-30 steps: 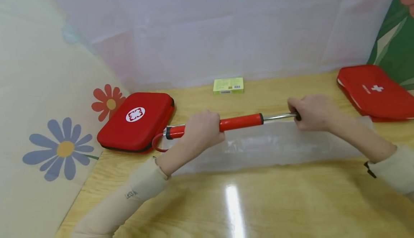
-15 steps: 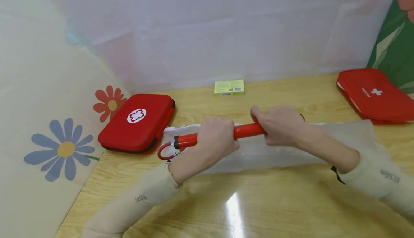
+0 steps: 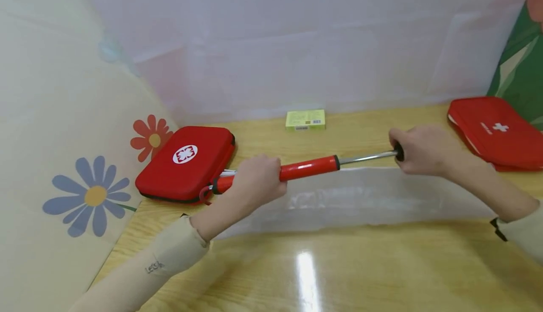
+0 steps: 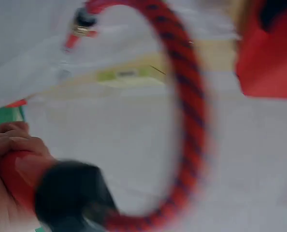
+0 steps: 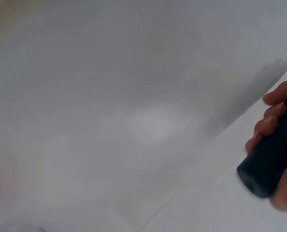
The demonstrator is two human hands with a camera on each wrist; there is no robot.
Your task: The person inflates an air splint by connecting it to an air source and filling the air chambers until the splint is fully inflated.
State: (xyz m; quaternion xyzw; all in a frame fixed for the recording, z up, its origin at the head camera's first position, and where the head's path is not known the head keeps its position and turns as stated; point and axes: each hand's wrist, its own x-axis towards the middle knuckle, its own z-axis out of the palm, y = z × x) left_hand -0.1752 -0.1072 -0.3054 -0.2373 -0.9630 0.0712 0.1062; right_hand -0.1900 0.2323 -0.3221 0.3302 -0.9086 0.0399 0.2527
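Behind everything we are seeing a pale cloth [image 3: 297, 43] hanging, and before it the wooden table [image 3: 348, 274] is carrying the things. A long translucent plastic sheet [image 3: 382, 203] is lying across the table. At the left side a red hard case [image 3: 182, 161] with a round white emblem is resting flat, and at the far right a red pouch [image 3: 500, 133] with a white cross is lying. Between both hands we are seeing the red pump [image 3: 307, 168], held over the plastic sheet; whether it is touching the sheet, we cannot tell. The left hand [image 3: 259, 180] is keeping its fingers clamped round the red barrel. The right hand [image 3: 424, 151] is gripping the black handle [image 5: 269, 154] with curled fingers, and a silver rod [image 3: 369, 157] is showing between barrel and handle. Near the cloth a light green box [image 3: 305, 119] is lying. From the barrel's end a red-and-dark hose [image 4: 189, 96] is curving.
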